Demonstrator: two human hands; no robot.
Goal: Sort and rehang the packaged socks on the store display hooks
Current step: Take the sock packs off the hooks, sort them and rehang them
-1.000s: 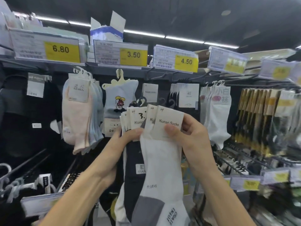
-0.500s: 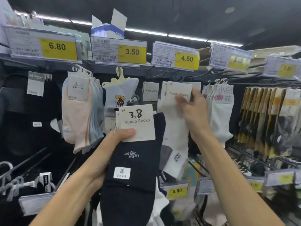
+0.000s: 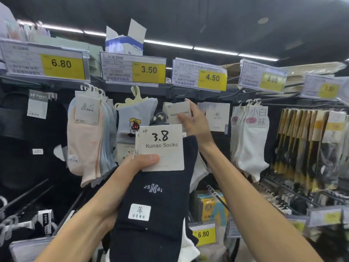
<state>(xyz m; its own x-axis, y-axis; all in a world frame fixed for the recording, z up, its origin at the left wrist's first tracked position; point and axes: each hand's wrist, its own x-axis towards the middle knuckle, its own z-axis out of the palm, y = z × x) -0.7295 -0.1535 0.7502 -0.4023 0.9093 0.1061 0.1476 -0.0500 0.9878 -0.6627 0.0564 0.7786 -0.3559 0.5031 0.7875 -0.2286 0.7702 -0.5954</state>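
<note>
Store hooks under yellow price tags hold socks; left hand grips a navy sock bundle, right hand pinches a carded pair at the hooks.

The right hand covers the middle of the lettering on the upper Kunao Socks card. The navy socks run off the bottom edge. The far-right price tag is too blurred to read.

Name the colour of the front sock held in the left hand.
The front sock is dark navy with a small white logo; clearest in head view.
</note>
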